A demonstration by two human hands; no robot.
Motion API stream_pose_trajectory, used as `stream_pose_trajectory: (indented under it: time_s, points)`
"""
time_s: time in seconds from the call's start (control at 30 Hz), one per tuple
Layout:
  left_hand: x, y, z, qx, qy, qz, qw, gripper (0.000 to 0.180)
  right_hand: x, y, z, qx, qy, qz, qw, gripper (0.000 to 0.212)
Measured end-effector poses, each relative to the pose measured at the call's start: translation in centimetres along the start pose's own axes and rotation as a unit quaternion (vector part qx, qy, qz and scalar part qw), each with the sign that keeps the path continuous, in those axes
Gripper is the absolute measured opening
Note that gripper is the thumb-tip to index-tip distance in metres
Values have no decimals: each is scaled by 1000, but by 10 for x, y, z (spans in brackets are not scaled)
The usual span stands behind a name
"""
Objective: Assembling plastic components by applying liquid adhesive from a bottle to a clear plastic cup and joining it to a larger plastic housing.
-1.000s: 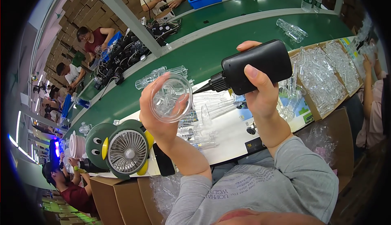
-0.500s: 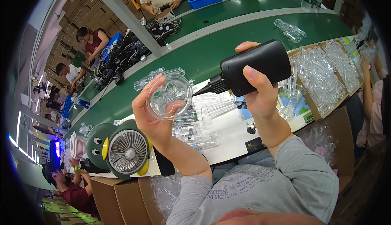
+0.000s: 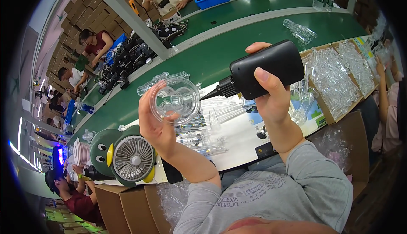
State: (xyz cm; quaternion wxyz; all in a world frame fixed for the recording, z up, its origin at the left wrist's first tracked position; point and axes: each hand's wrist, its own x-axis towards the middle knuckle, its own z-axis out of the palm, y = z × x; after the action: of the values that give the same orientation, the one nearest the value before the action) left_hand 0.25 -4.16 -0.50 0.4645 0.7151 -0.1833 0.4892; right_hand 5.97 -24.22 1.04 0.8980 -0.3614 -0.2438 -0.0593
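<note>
**Clear round piece held up to a black squeeze bottle's nozzle**

The left hand point(image 3: 159, 123) is raised above the white work mat point(image 3: 237, 138), fingers curled around the rim of a clear plastic round part point(image 3: 175, 99). The part is glossy and see-through, a shallow disc with a raised ring edge and curved moulding inside; it is tilted so its open face shows. The right hand point(image 3: 271, 100) is wrapped closed around a black squeeze bottle point(image 3: 265, 71), matte and smooth, a rounded cylinder lying almost level. Its ribbed collar narrows to a thin tapered nozzle whose tip comes just beside the right edge of the clear part; whether the two touch cannot be told.

On the mat below both hands lie more clear plastic pieces point(image 3: 203, 136), tubes and flared shapes, shiny and jumbled. Right of the mat, a brown cardboard box point(image 3: 339, 119) holds heaps of similar transparent parts. Left of the mat stands a small desk fan point(image 3: 133, 160) with a round wire grille, set in a green cartoon-bird housing with a yellow beak. Beyond the mat runs a smooth green conveyor belt point(image 3: 220, 56).
</note>
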Motion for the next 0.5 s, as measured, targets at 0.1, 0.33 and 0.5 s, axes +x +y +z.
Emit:
stream_pose_trajectory:
  time_s: [0.1,0.33,0.5]
  points:
    - [-2,-4,0,-23,9,3,1000,53,-1,-3,1,3,-5,23,1000,39]
    - [-4,0,-2,-28,-9,-19,999,53,3,-3,-2,25,-41,85,995,39]
    - [-3,1,-2,-8,-19,-3,1000,52,4,-1,-4,31,-43,112,992,38]
